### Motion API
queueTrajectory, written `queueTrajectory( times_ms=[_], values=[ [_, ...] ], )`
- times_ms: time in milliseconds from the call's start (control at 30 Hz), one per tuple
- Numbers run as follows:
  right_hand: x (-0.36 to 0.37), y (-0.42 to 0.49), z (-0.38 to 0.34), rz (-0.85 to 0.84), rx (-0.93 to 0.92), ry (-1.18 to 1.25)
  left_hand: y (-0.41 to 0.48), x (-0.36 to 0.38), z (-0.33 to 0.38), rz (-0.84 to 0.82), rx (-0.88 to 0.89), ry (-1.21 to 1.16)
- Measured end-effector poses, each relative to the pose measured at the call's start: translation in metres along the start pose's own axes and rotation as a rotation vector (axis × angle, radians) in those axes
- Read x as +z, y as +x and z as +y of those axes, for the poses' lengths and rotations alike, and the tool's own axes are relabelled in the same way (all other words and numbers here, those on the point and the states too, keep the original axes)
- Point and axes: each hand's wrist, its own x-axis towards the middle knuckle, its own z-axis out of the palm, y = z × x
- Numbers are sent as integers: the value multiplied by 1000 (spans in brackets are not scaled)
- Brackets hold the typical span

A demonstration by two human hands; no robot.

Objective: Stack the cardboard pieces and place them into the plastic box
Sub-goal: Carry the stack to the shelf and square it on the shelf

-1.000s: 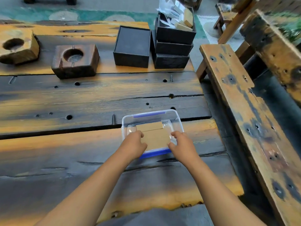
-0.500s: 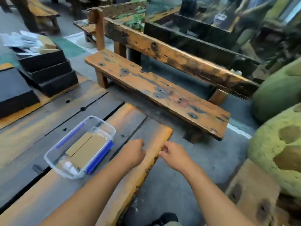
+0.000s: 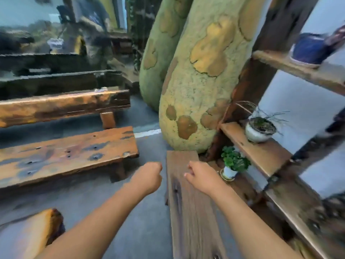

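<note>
The plastic box and the cardboard pieces are out of view; the camera has turned away from the table. My left hand (image 3: 148, 177) hangs in the air over the grey floor, fingers curled into a loose fist with nothing in it. My right hand (image 3: 200, 175) is over a narrow wooden plank (image 3: 188, 212), fingers curled in, holding nothing. Only a corner of the wooden table (image 3: 31, 234) shows at the lower left.
A wooden bench (image 3: 65, 156) stands to the left. A large green and yellow sculpture (image 3: 197, 81) rises ahead. Wooden shelves (image 3: 261, 152) on the right carry a white pot with a plant (image 3: 259, 129), a small green plant (image 3: 233, 163) and a blue pot (image 3: 308, 47).
The view has swung far to the right, away from the table. Both hands have let go of the cardboard in the box and pulled back, and the box has left the view.
</note>
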Motion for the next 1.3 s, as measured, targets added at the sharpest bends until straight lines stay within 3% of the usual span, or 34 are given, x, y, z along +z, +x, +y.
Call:
queueTrajectory(
  times_ms=[267,433,700,900,1067,1200,1300],
  values=[
    [-88,-108,164,217,496,-23,79,30,233,-187,639,158],
    [-126,-148,209,238,682,-51,103,31,322,-188,877,240],
    [-226,-176,275,452,997,10,148,-7,473,-144,1197,272],
    [-328,-156,293,671,1041,-43,191,-74,568,-17,1278,165],
    [-402,-135,308,827,1053,-141,222,-125,638,81,1243,-54],
    [-445,-128,329,995,1134,130,234,-144,679,-120,1190,-174],
    [-463,-122,341,895,1277,392,240,-150,700,-233,1121,-15]
  ],
)
